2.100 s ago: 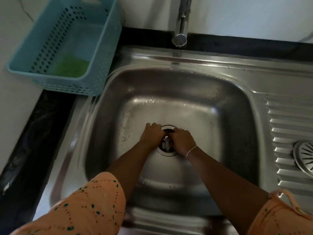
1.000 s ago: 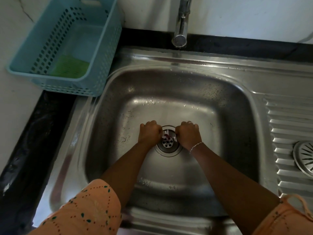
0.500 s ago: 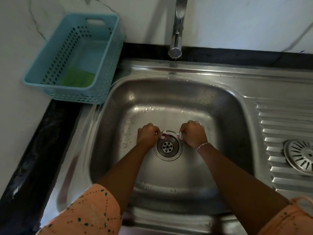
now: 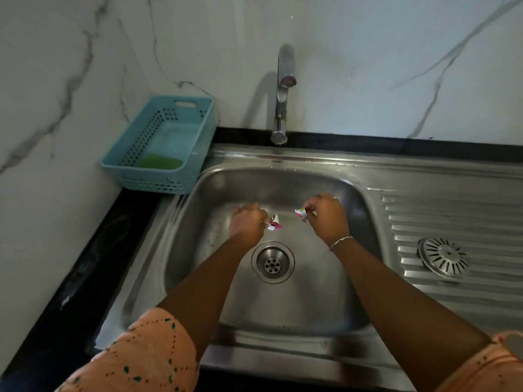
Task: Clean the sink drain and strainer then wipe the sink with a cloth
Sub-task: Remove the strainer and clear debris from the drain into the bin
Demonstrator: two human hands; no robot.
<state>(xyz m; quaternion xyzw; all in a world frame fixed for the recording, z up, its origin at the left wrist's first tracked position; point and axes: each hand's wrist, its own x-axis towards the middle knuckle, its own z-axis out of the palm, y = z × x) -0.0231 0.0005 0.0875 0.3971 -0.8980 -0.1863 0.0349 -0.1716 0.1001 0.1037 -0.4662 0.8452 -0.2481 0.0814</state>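
The steel sink (image 4: 325, 312) has its round drain (image 4: 272, 262) uncovered in the middle of the basin floor. The slotted strainer (image 4: 443, 258) lies on the ribbed draining board to the right. My left hand (image 4: 246, 224) hovers above the basin, left of the drain, pinching a small white and pink wrapper scrap (image 4: 274, 223). My right hand (image 4: 327, 215) is raised farther right and pinches a second small wrapper scrap (image 4: 301, 215). The two scraps are apart, both above the far side of the drain.
A turquoise perforated basket (image 4: 158, 142) with a green scouring pad (image 4: 160, 161) stands on the black counter at the back left. The tap (image 4: 281, 94) hangs over the sink's far rim. Marble wall runs behind and to the left.
Both hands have lifted off the drain and drawn apart, each carrying a wrapper scrap. The drain is now uncovered. The view has tilted up, showing more wall and tap.
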